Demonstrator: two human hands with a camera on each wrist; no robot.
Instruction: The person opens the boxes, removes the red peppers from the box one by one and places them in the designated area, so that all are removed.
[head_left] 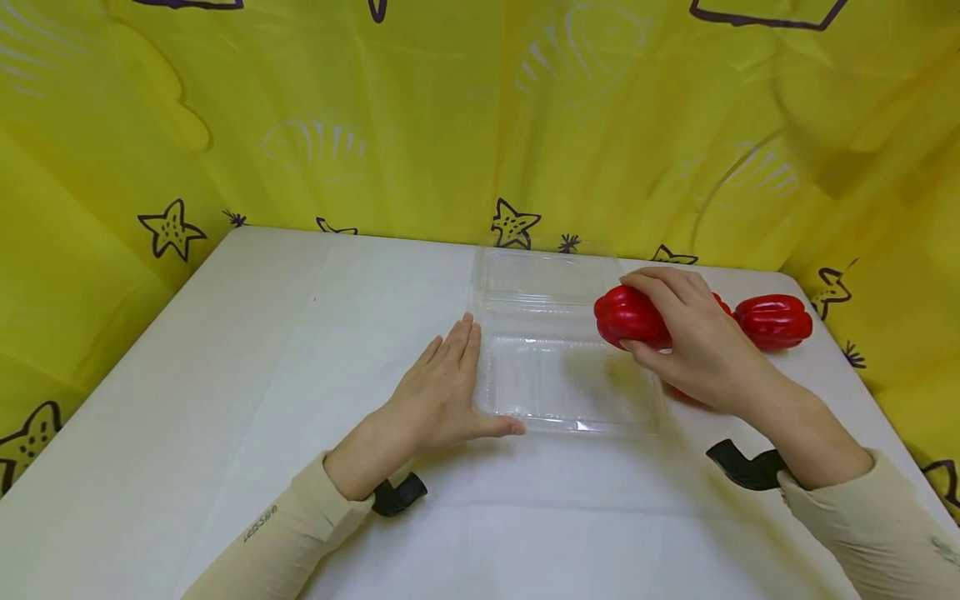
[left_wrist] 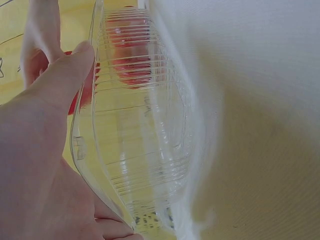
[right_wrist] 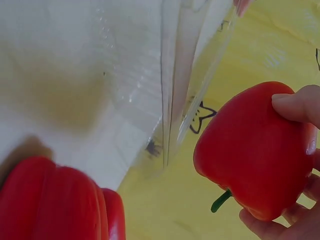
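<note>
A clear plastic clamshell box [head_left: 570,427] lies open on the table, its lid [head_left: 551,279] folded back toward the far edge. My left hand [head_left: 442,392] rests at the box's near left corner, fingers straight along the left side and thumb along the front; in the left wrist view the thumb [left_wrist: 75,62] touches the rim. Over the box's right side, my right hand [head_left: 693,342] grips a red bell pepper [head_left: 632,317], held off the table. The right wrist view shows this pepper's green stem [right_wrist: 220,201] and the thumb [right_wrist: 297,104] pressed on its skin.
Another red bell pepper [head_left: 774,322] lies at the table's right. More red shows partly hidden behind and below my right hand. A white cloth [head_left: 225,400] covers the table, and a yellow patterned curtain [head_left: 420,108] surrounds its back and sides.
</note>
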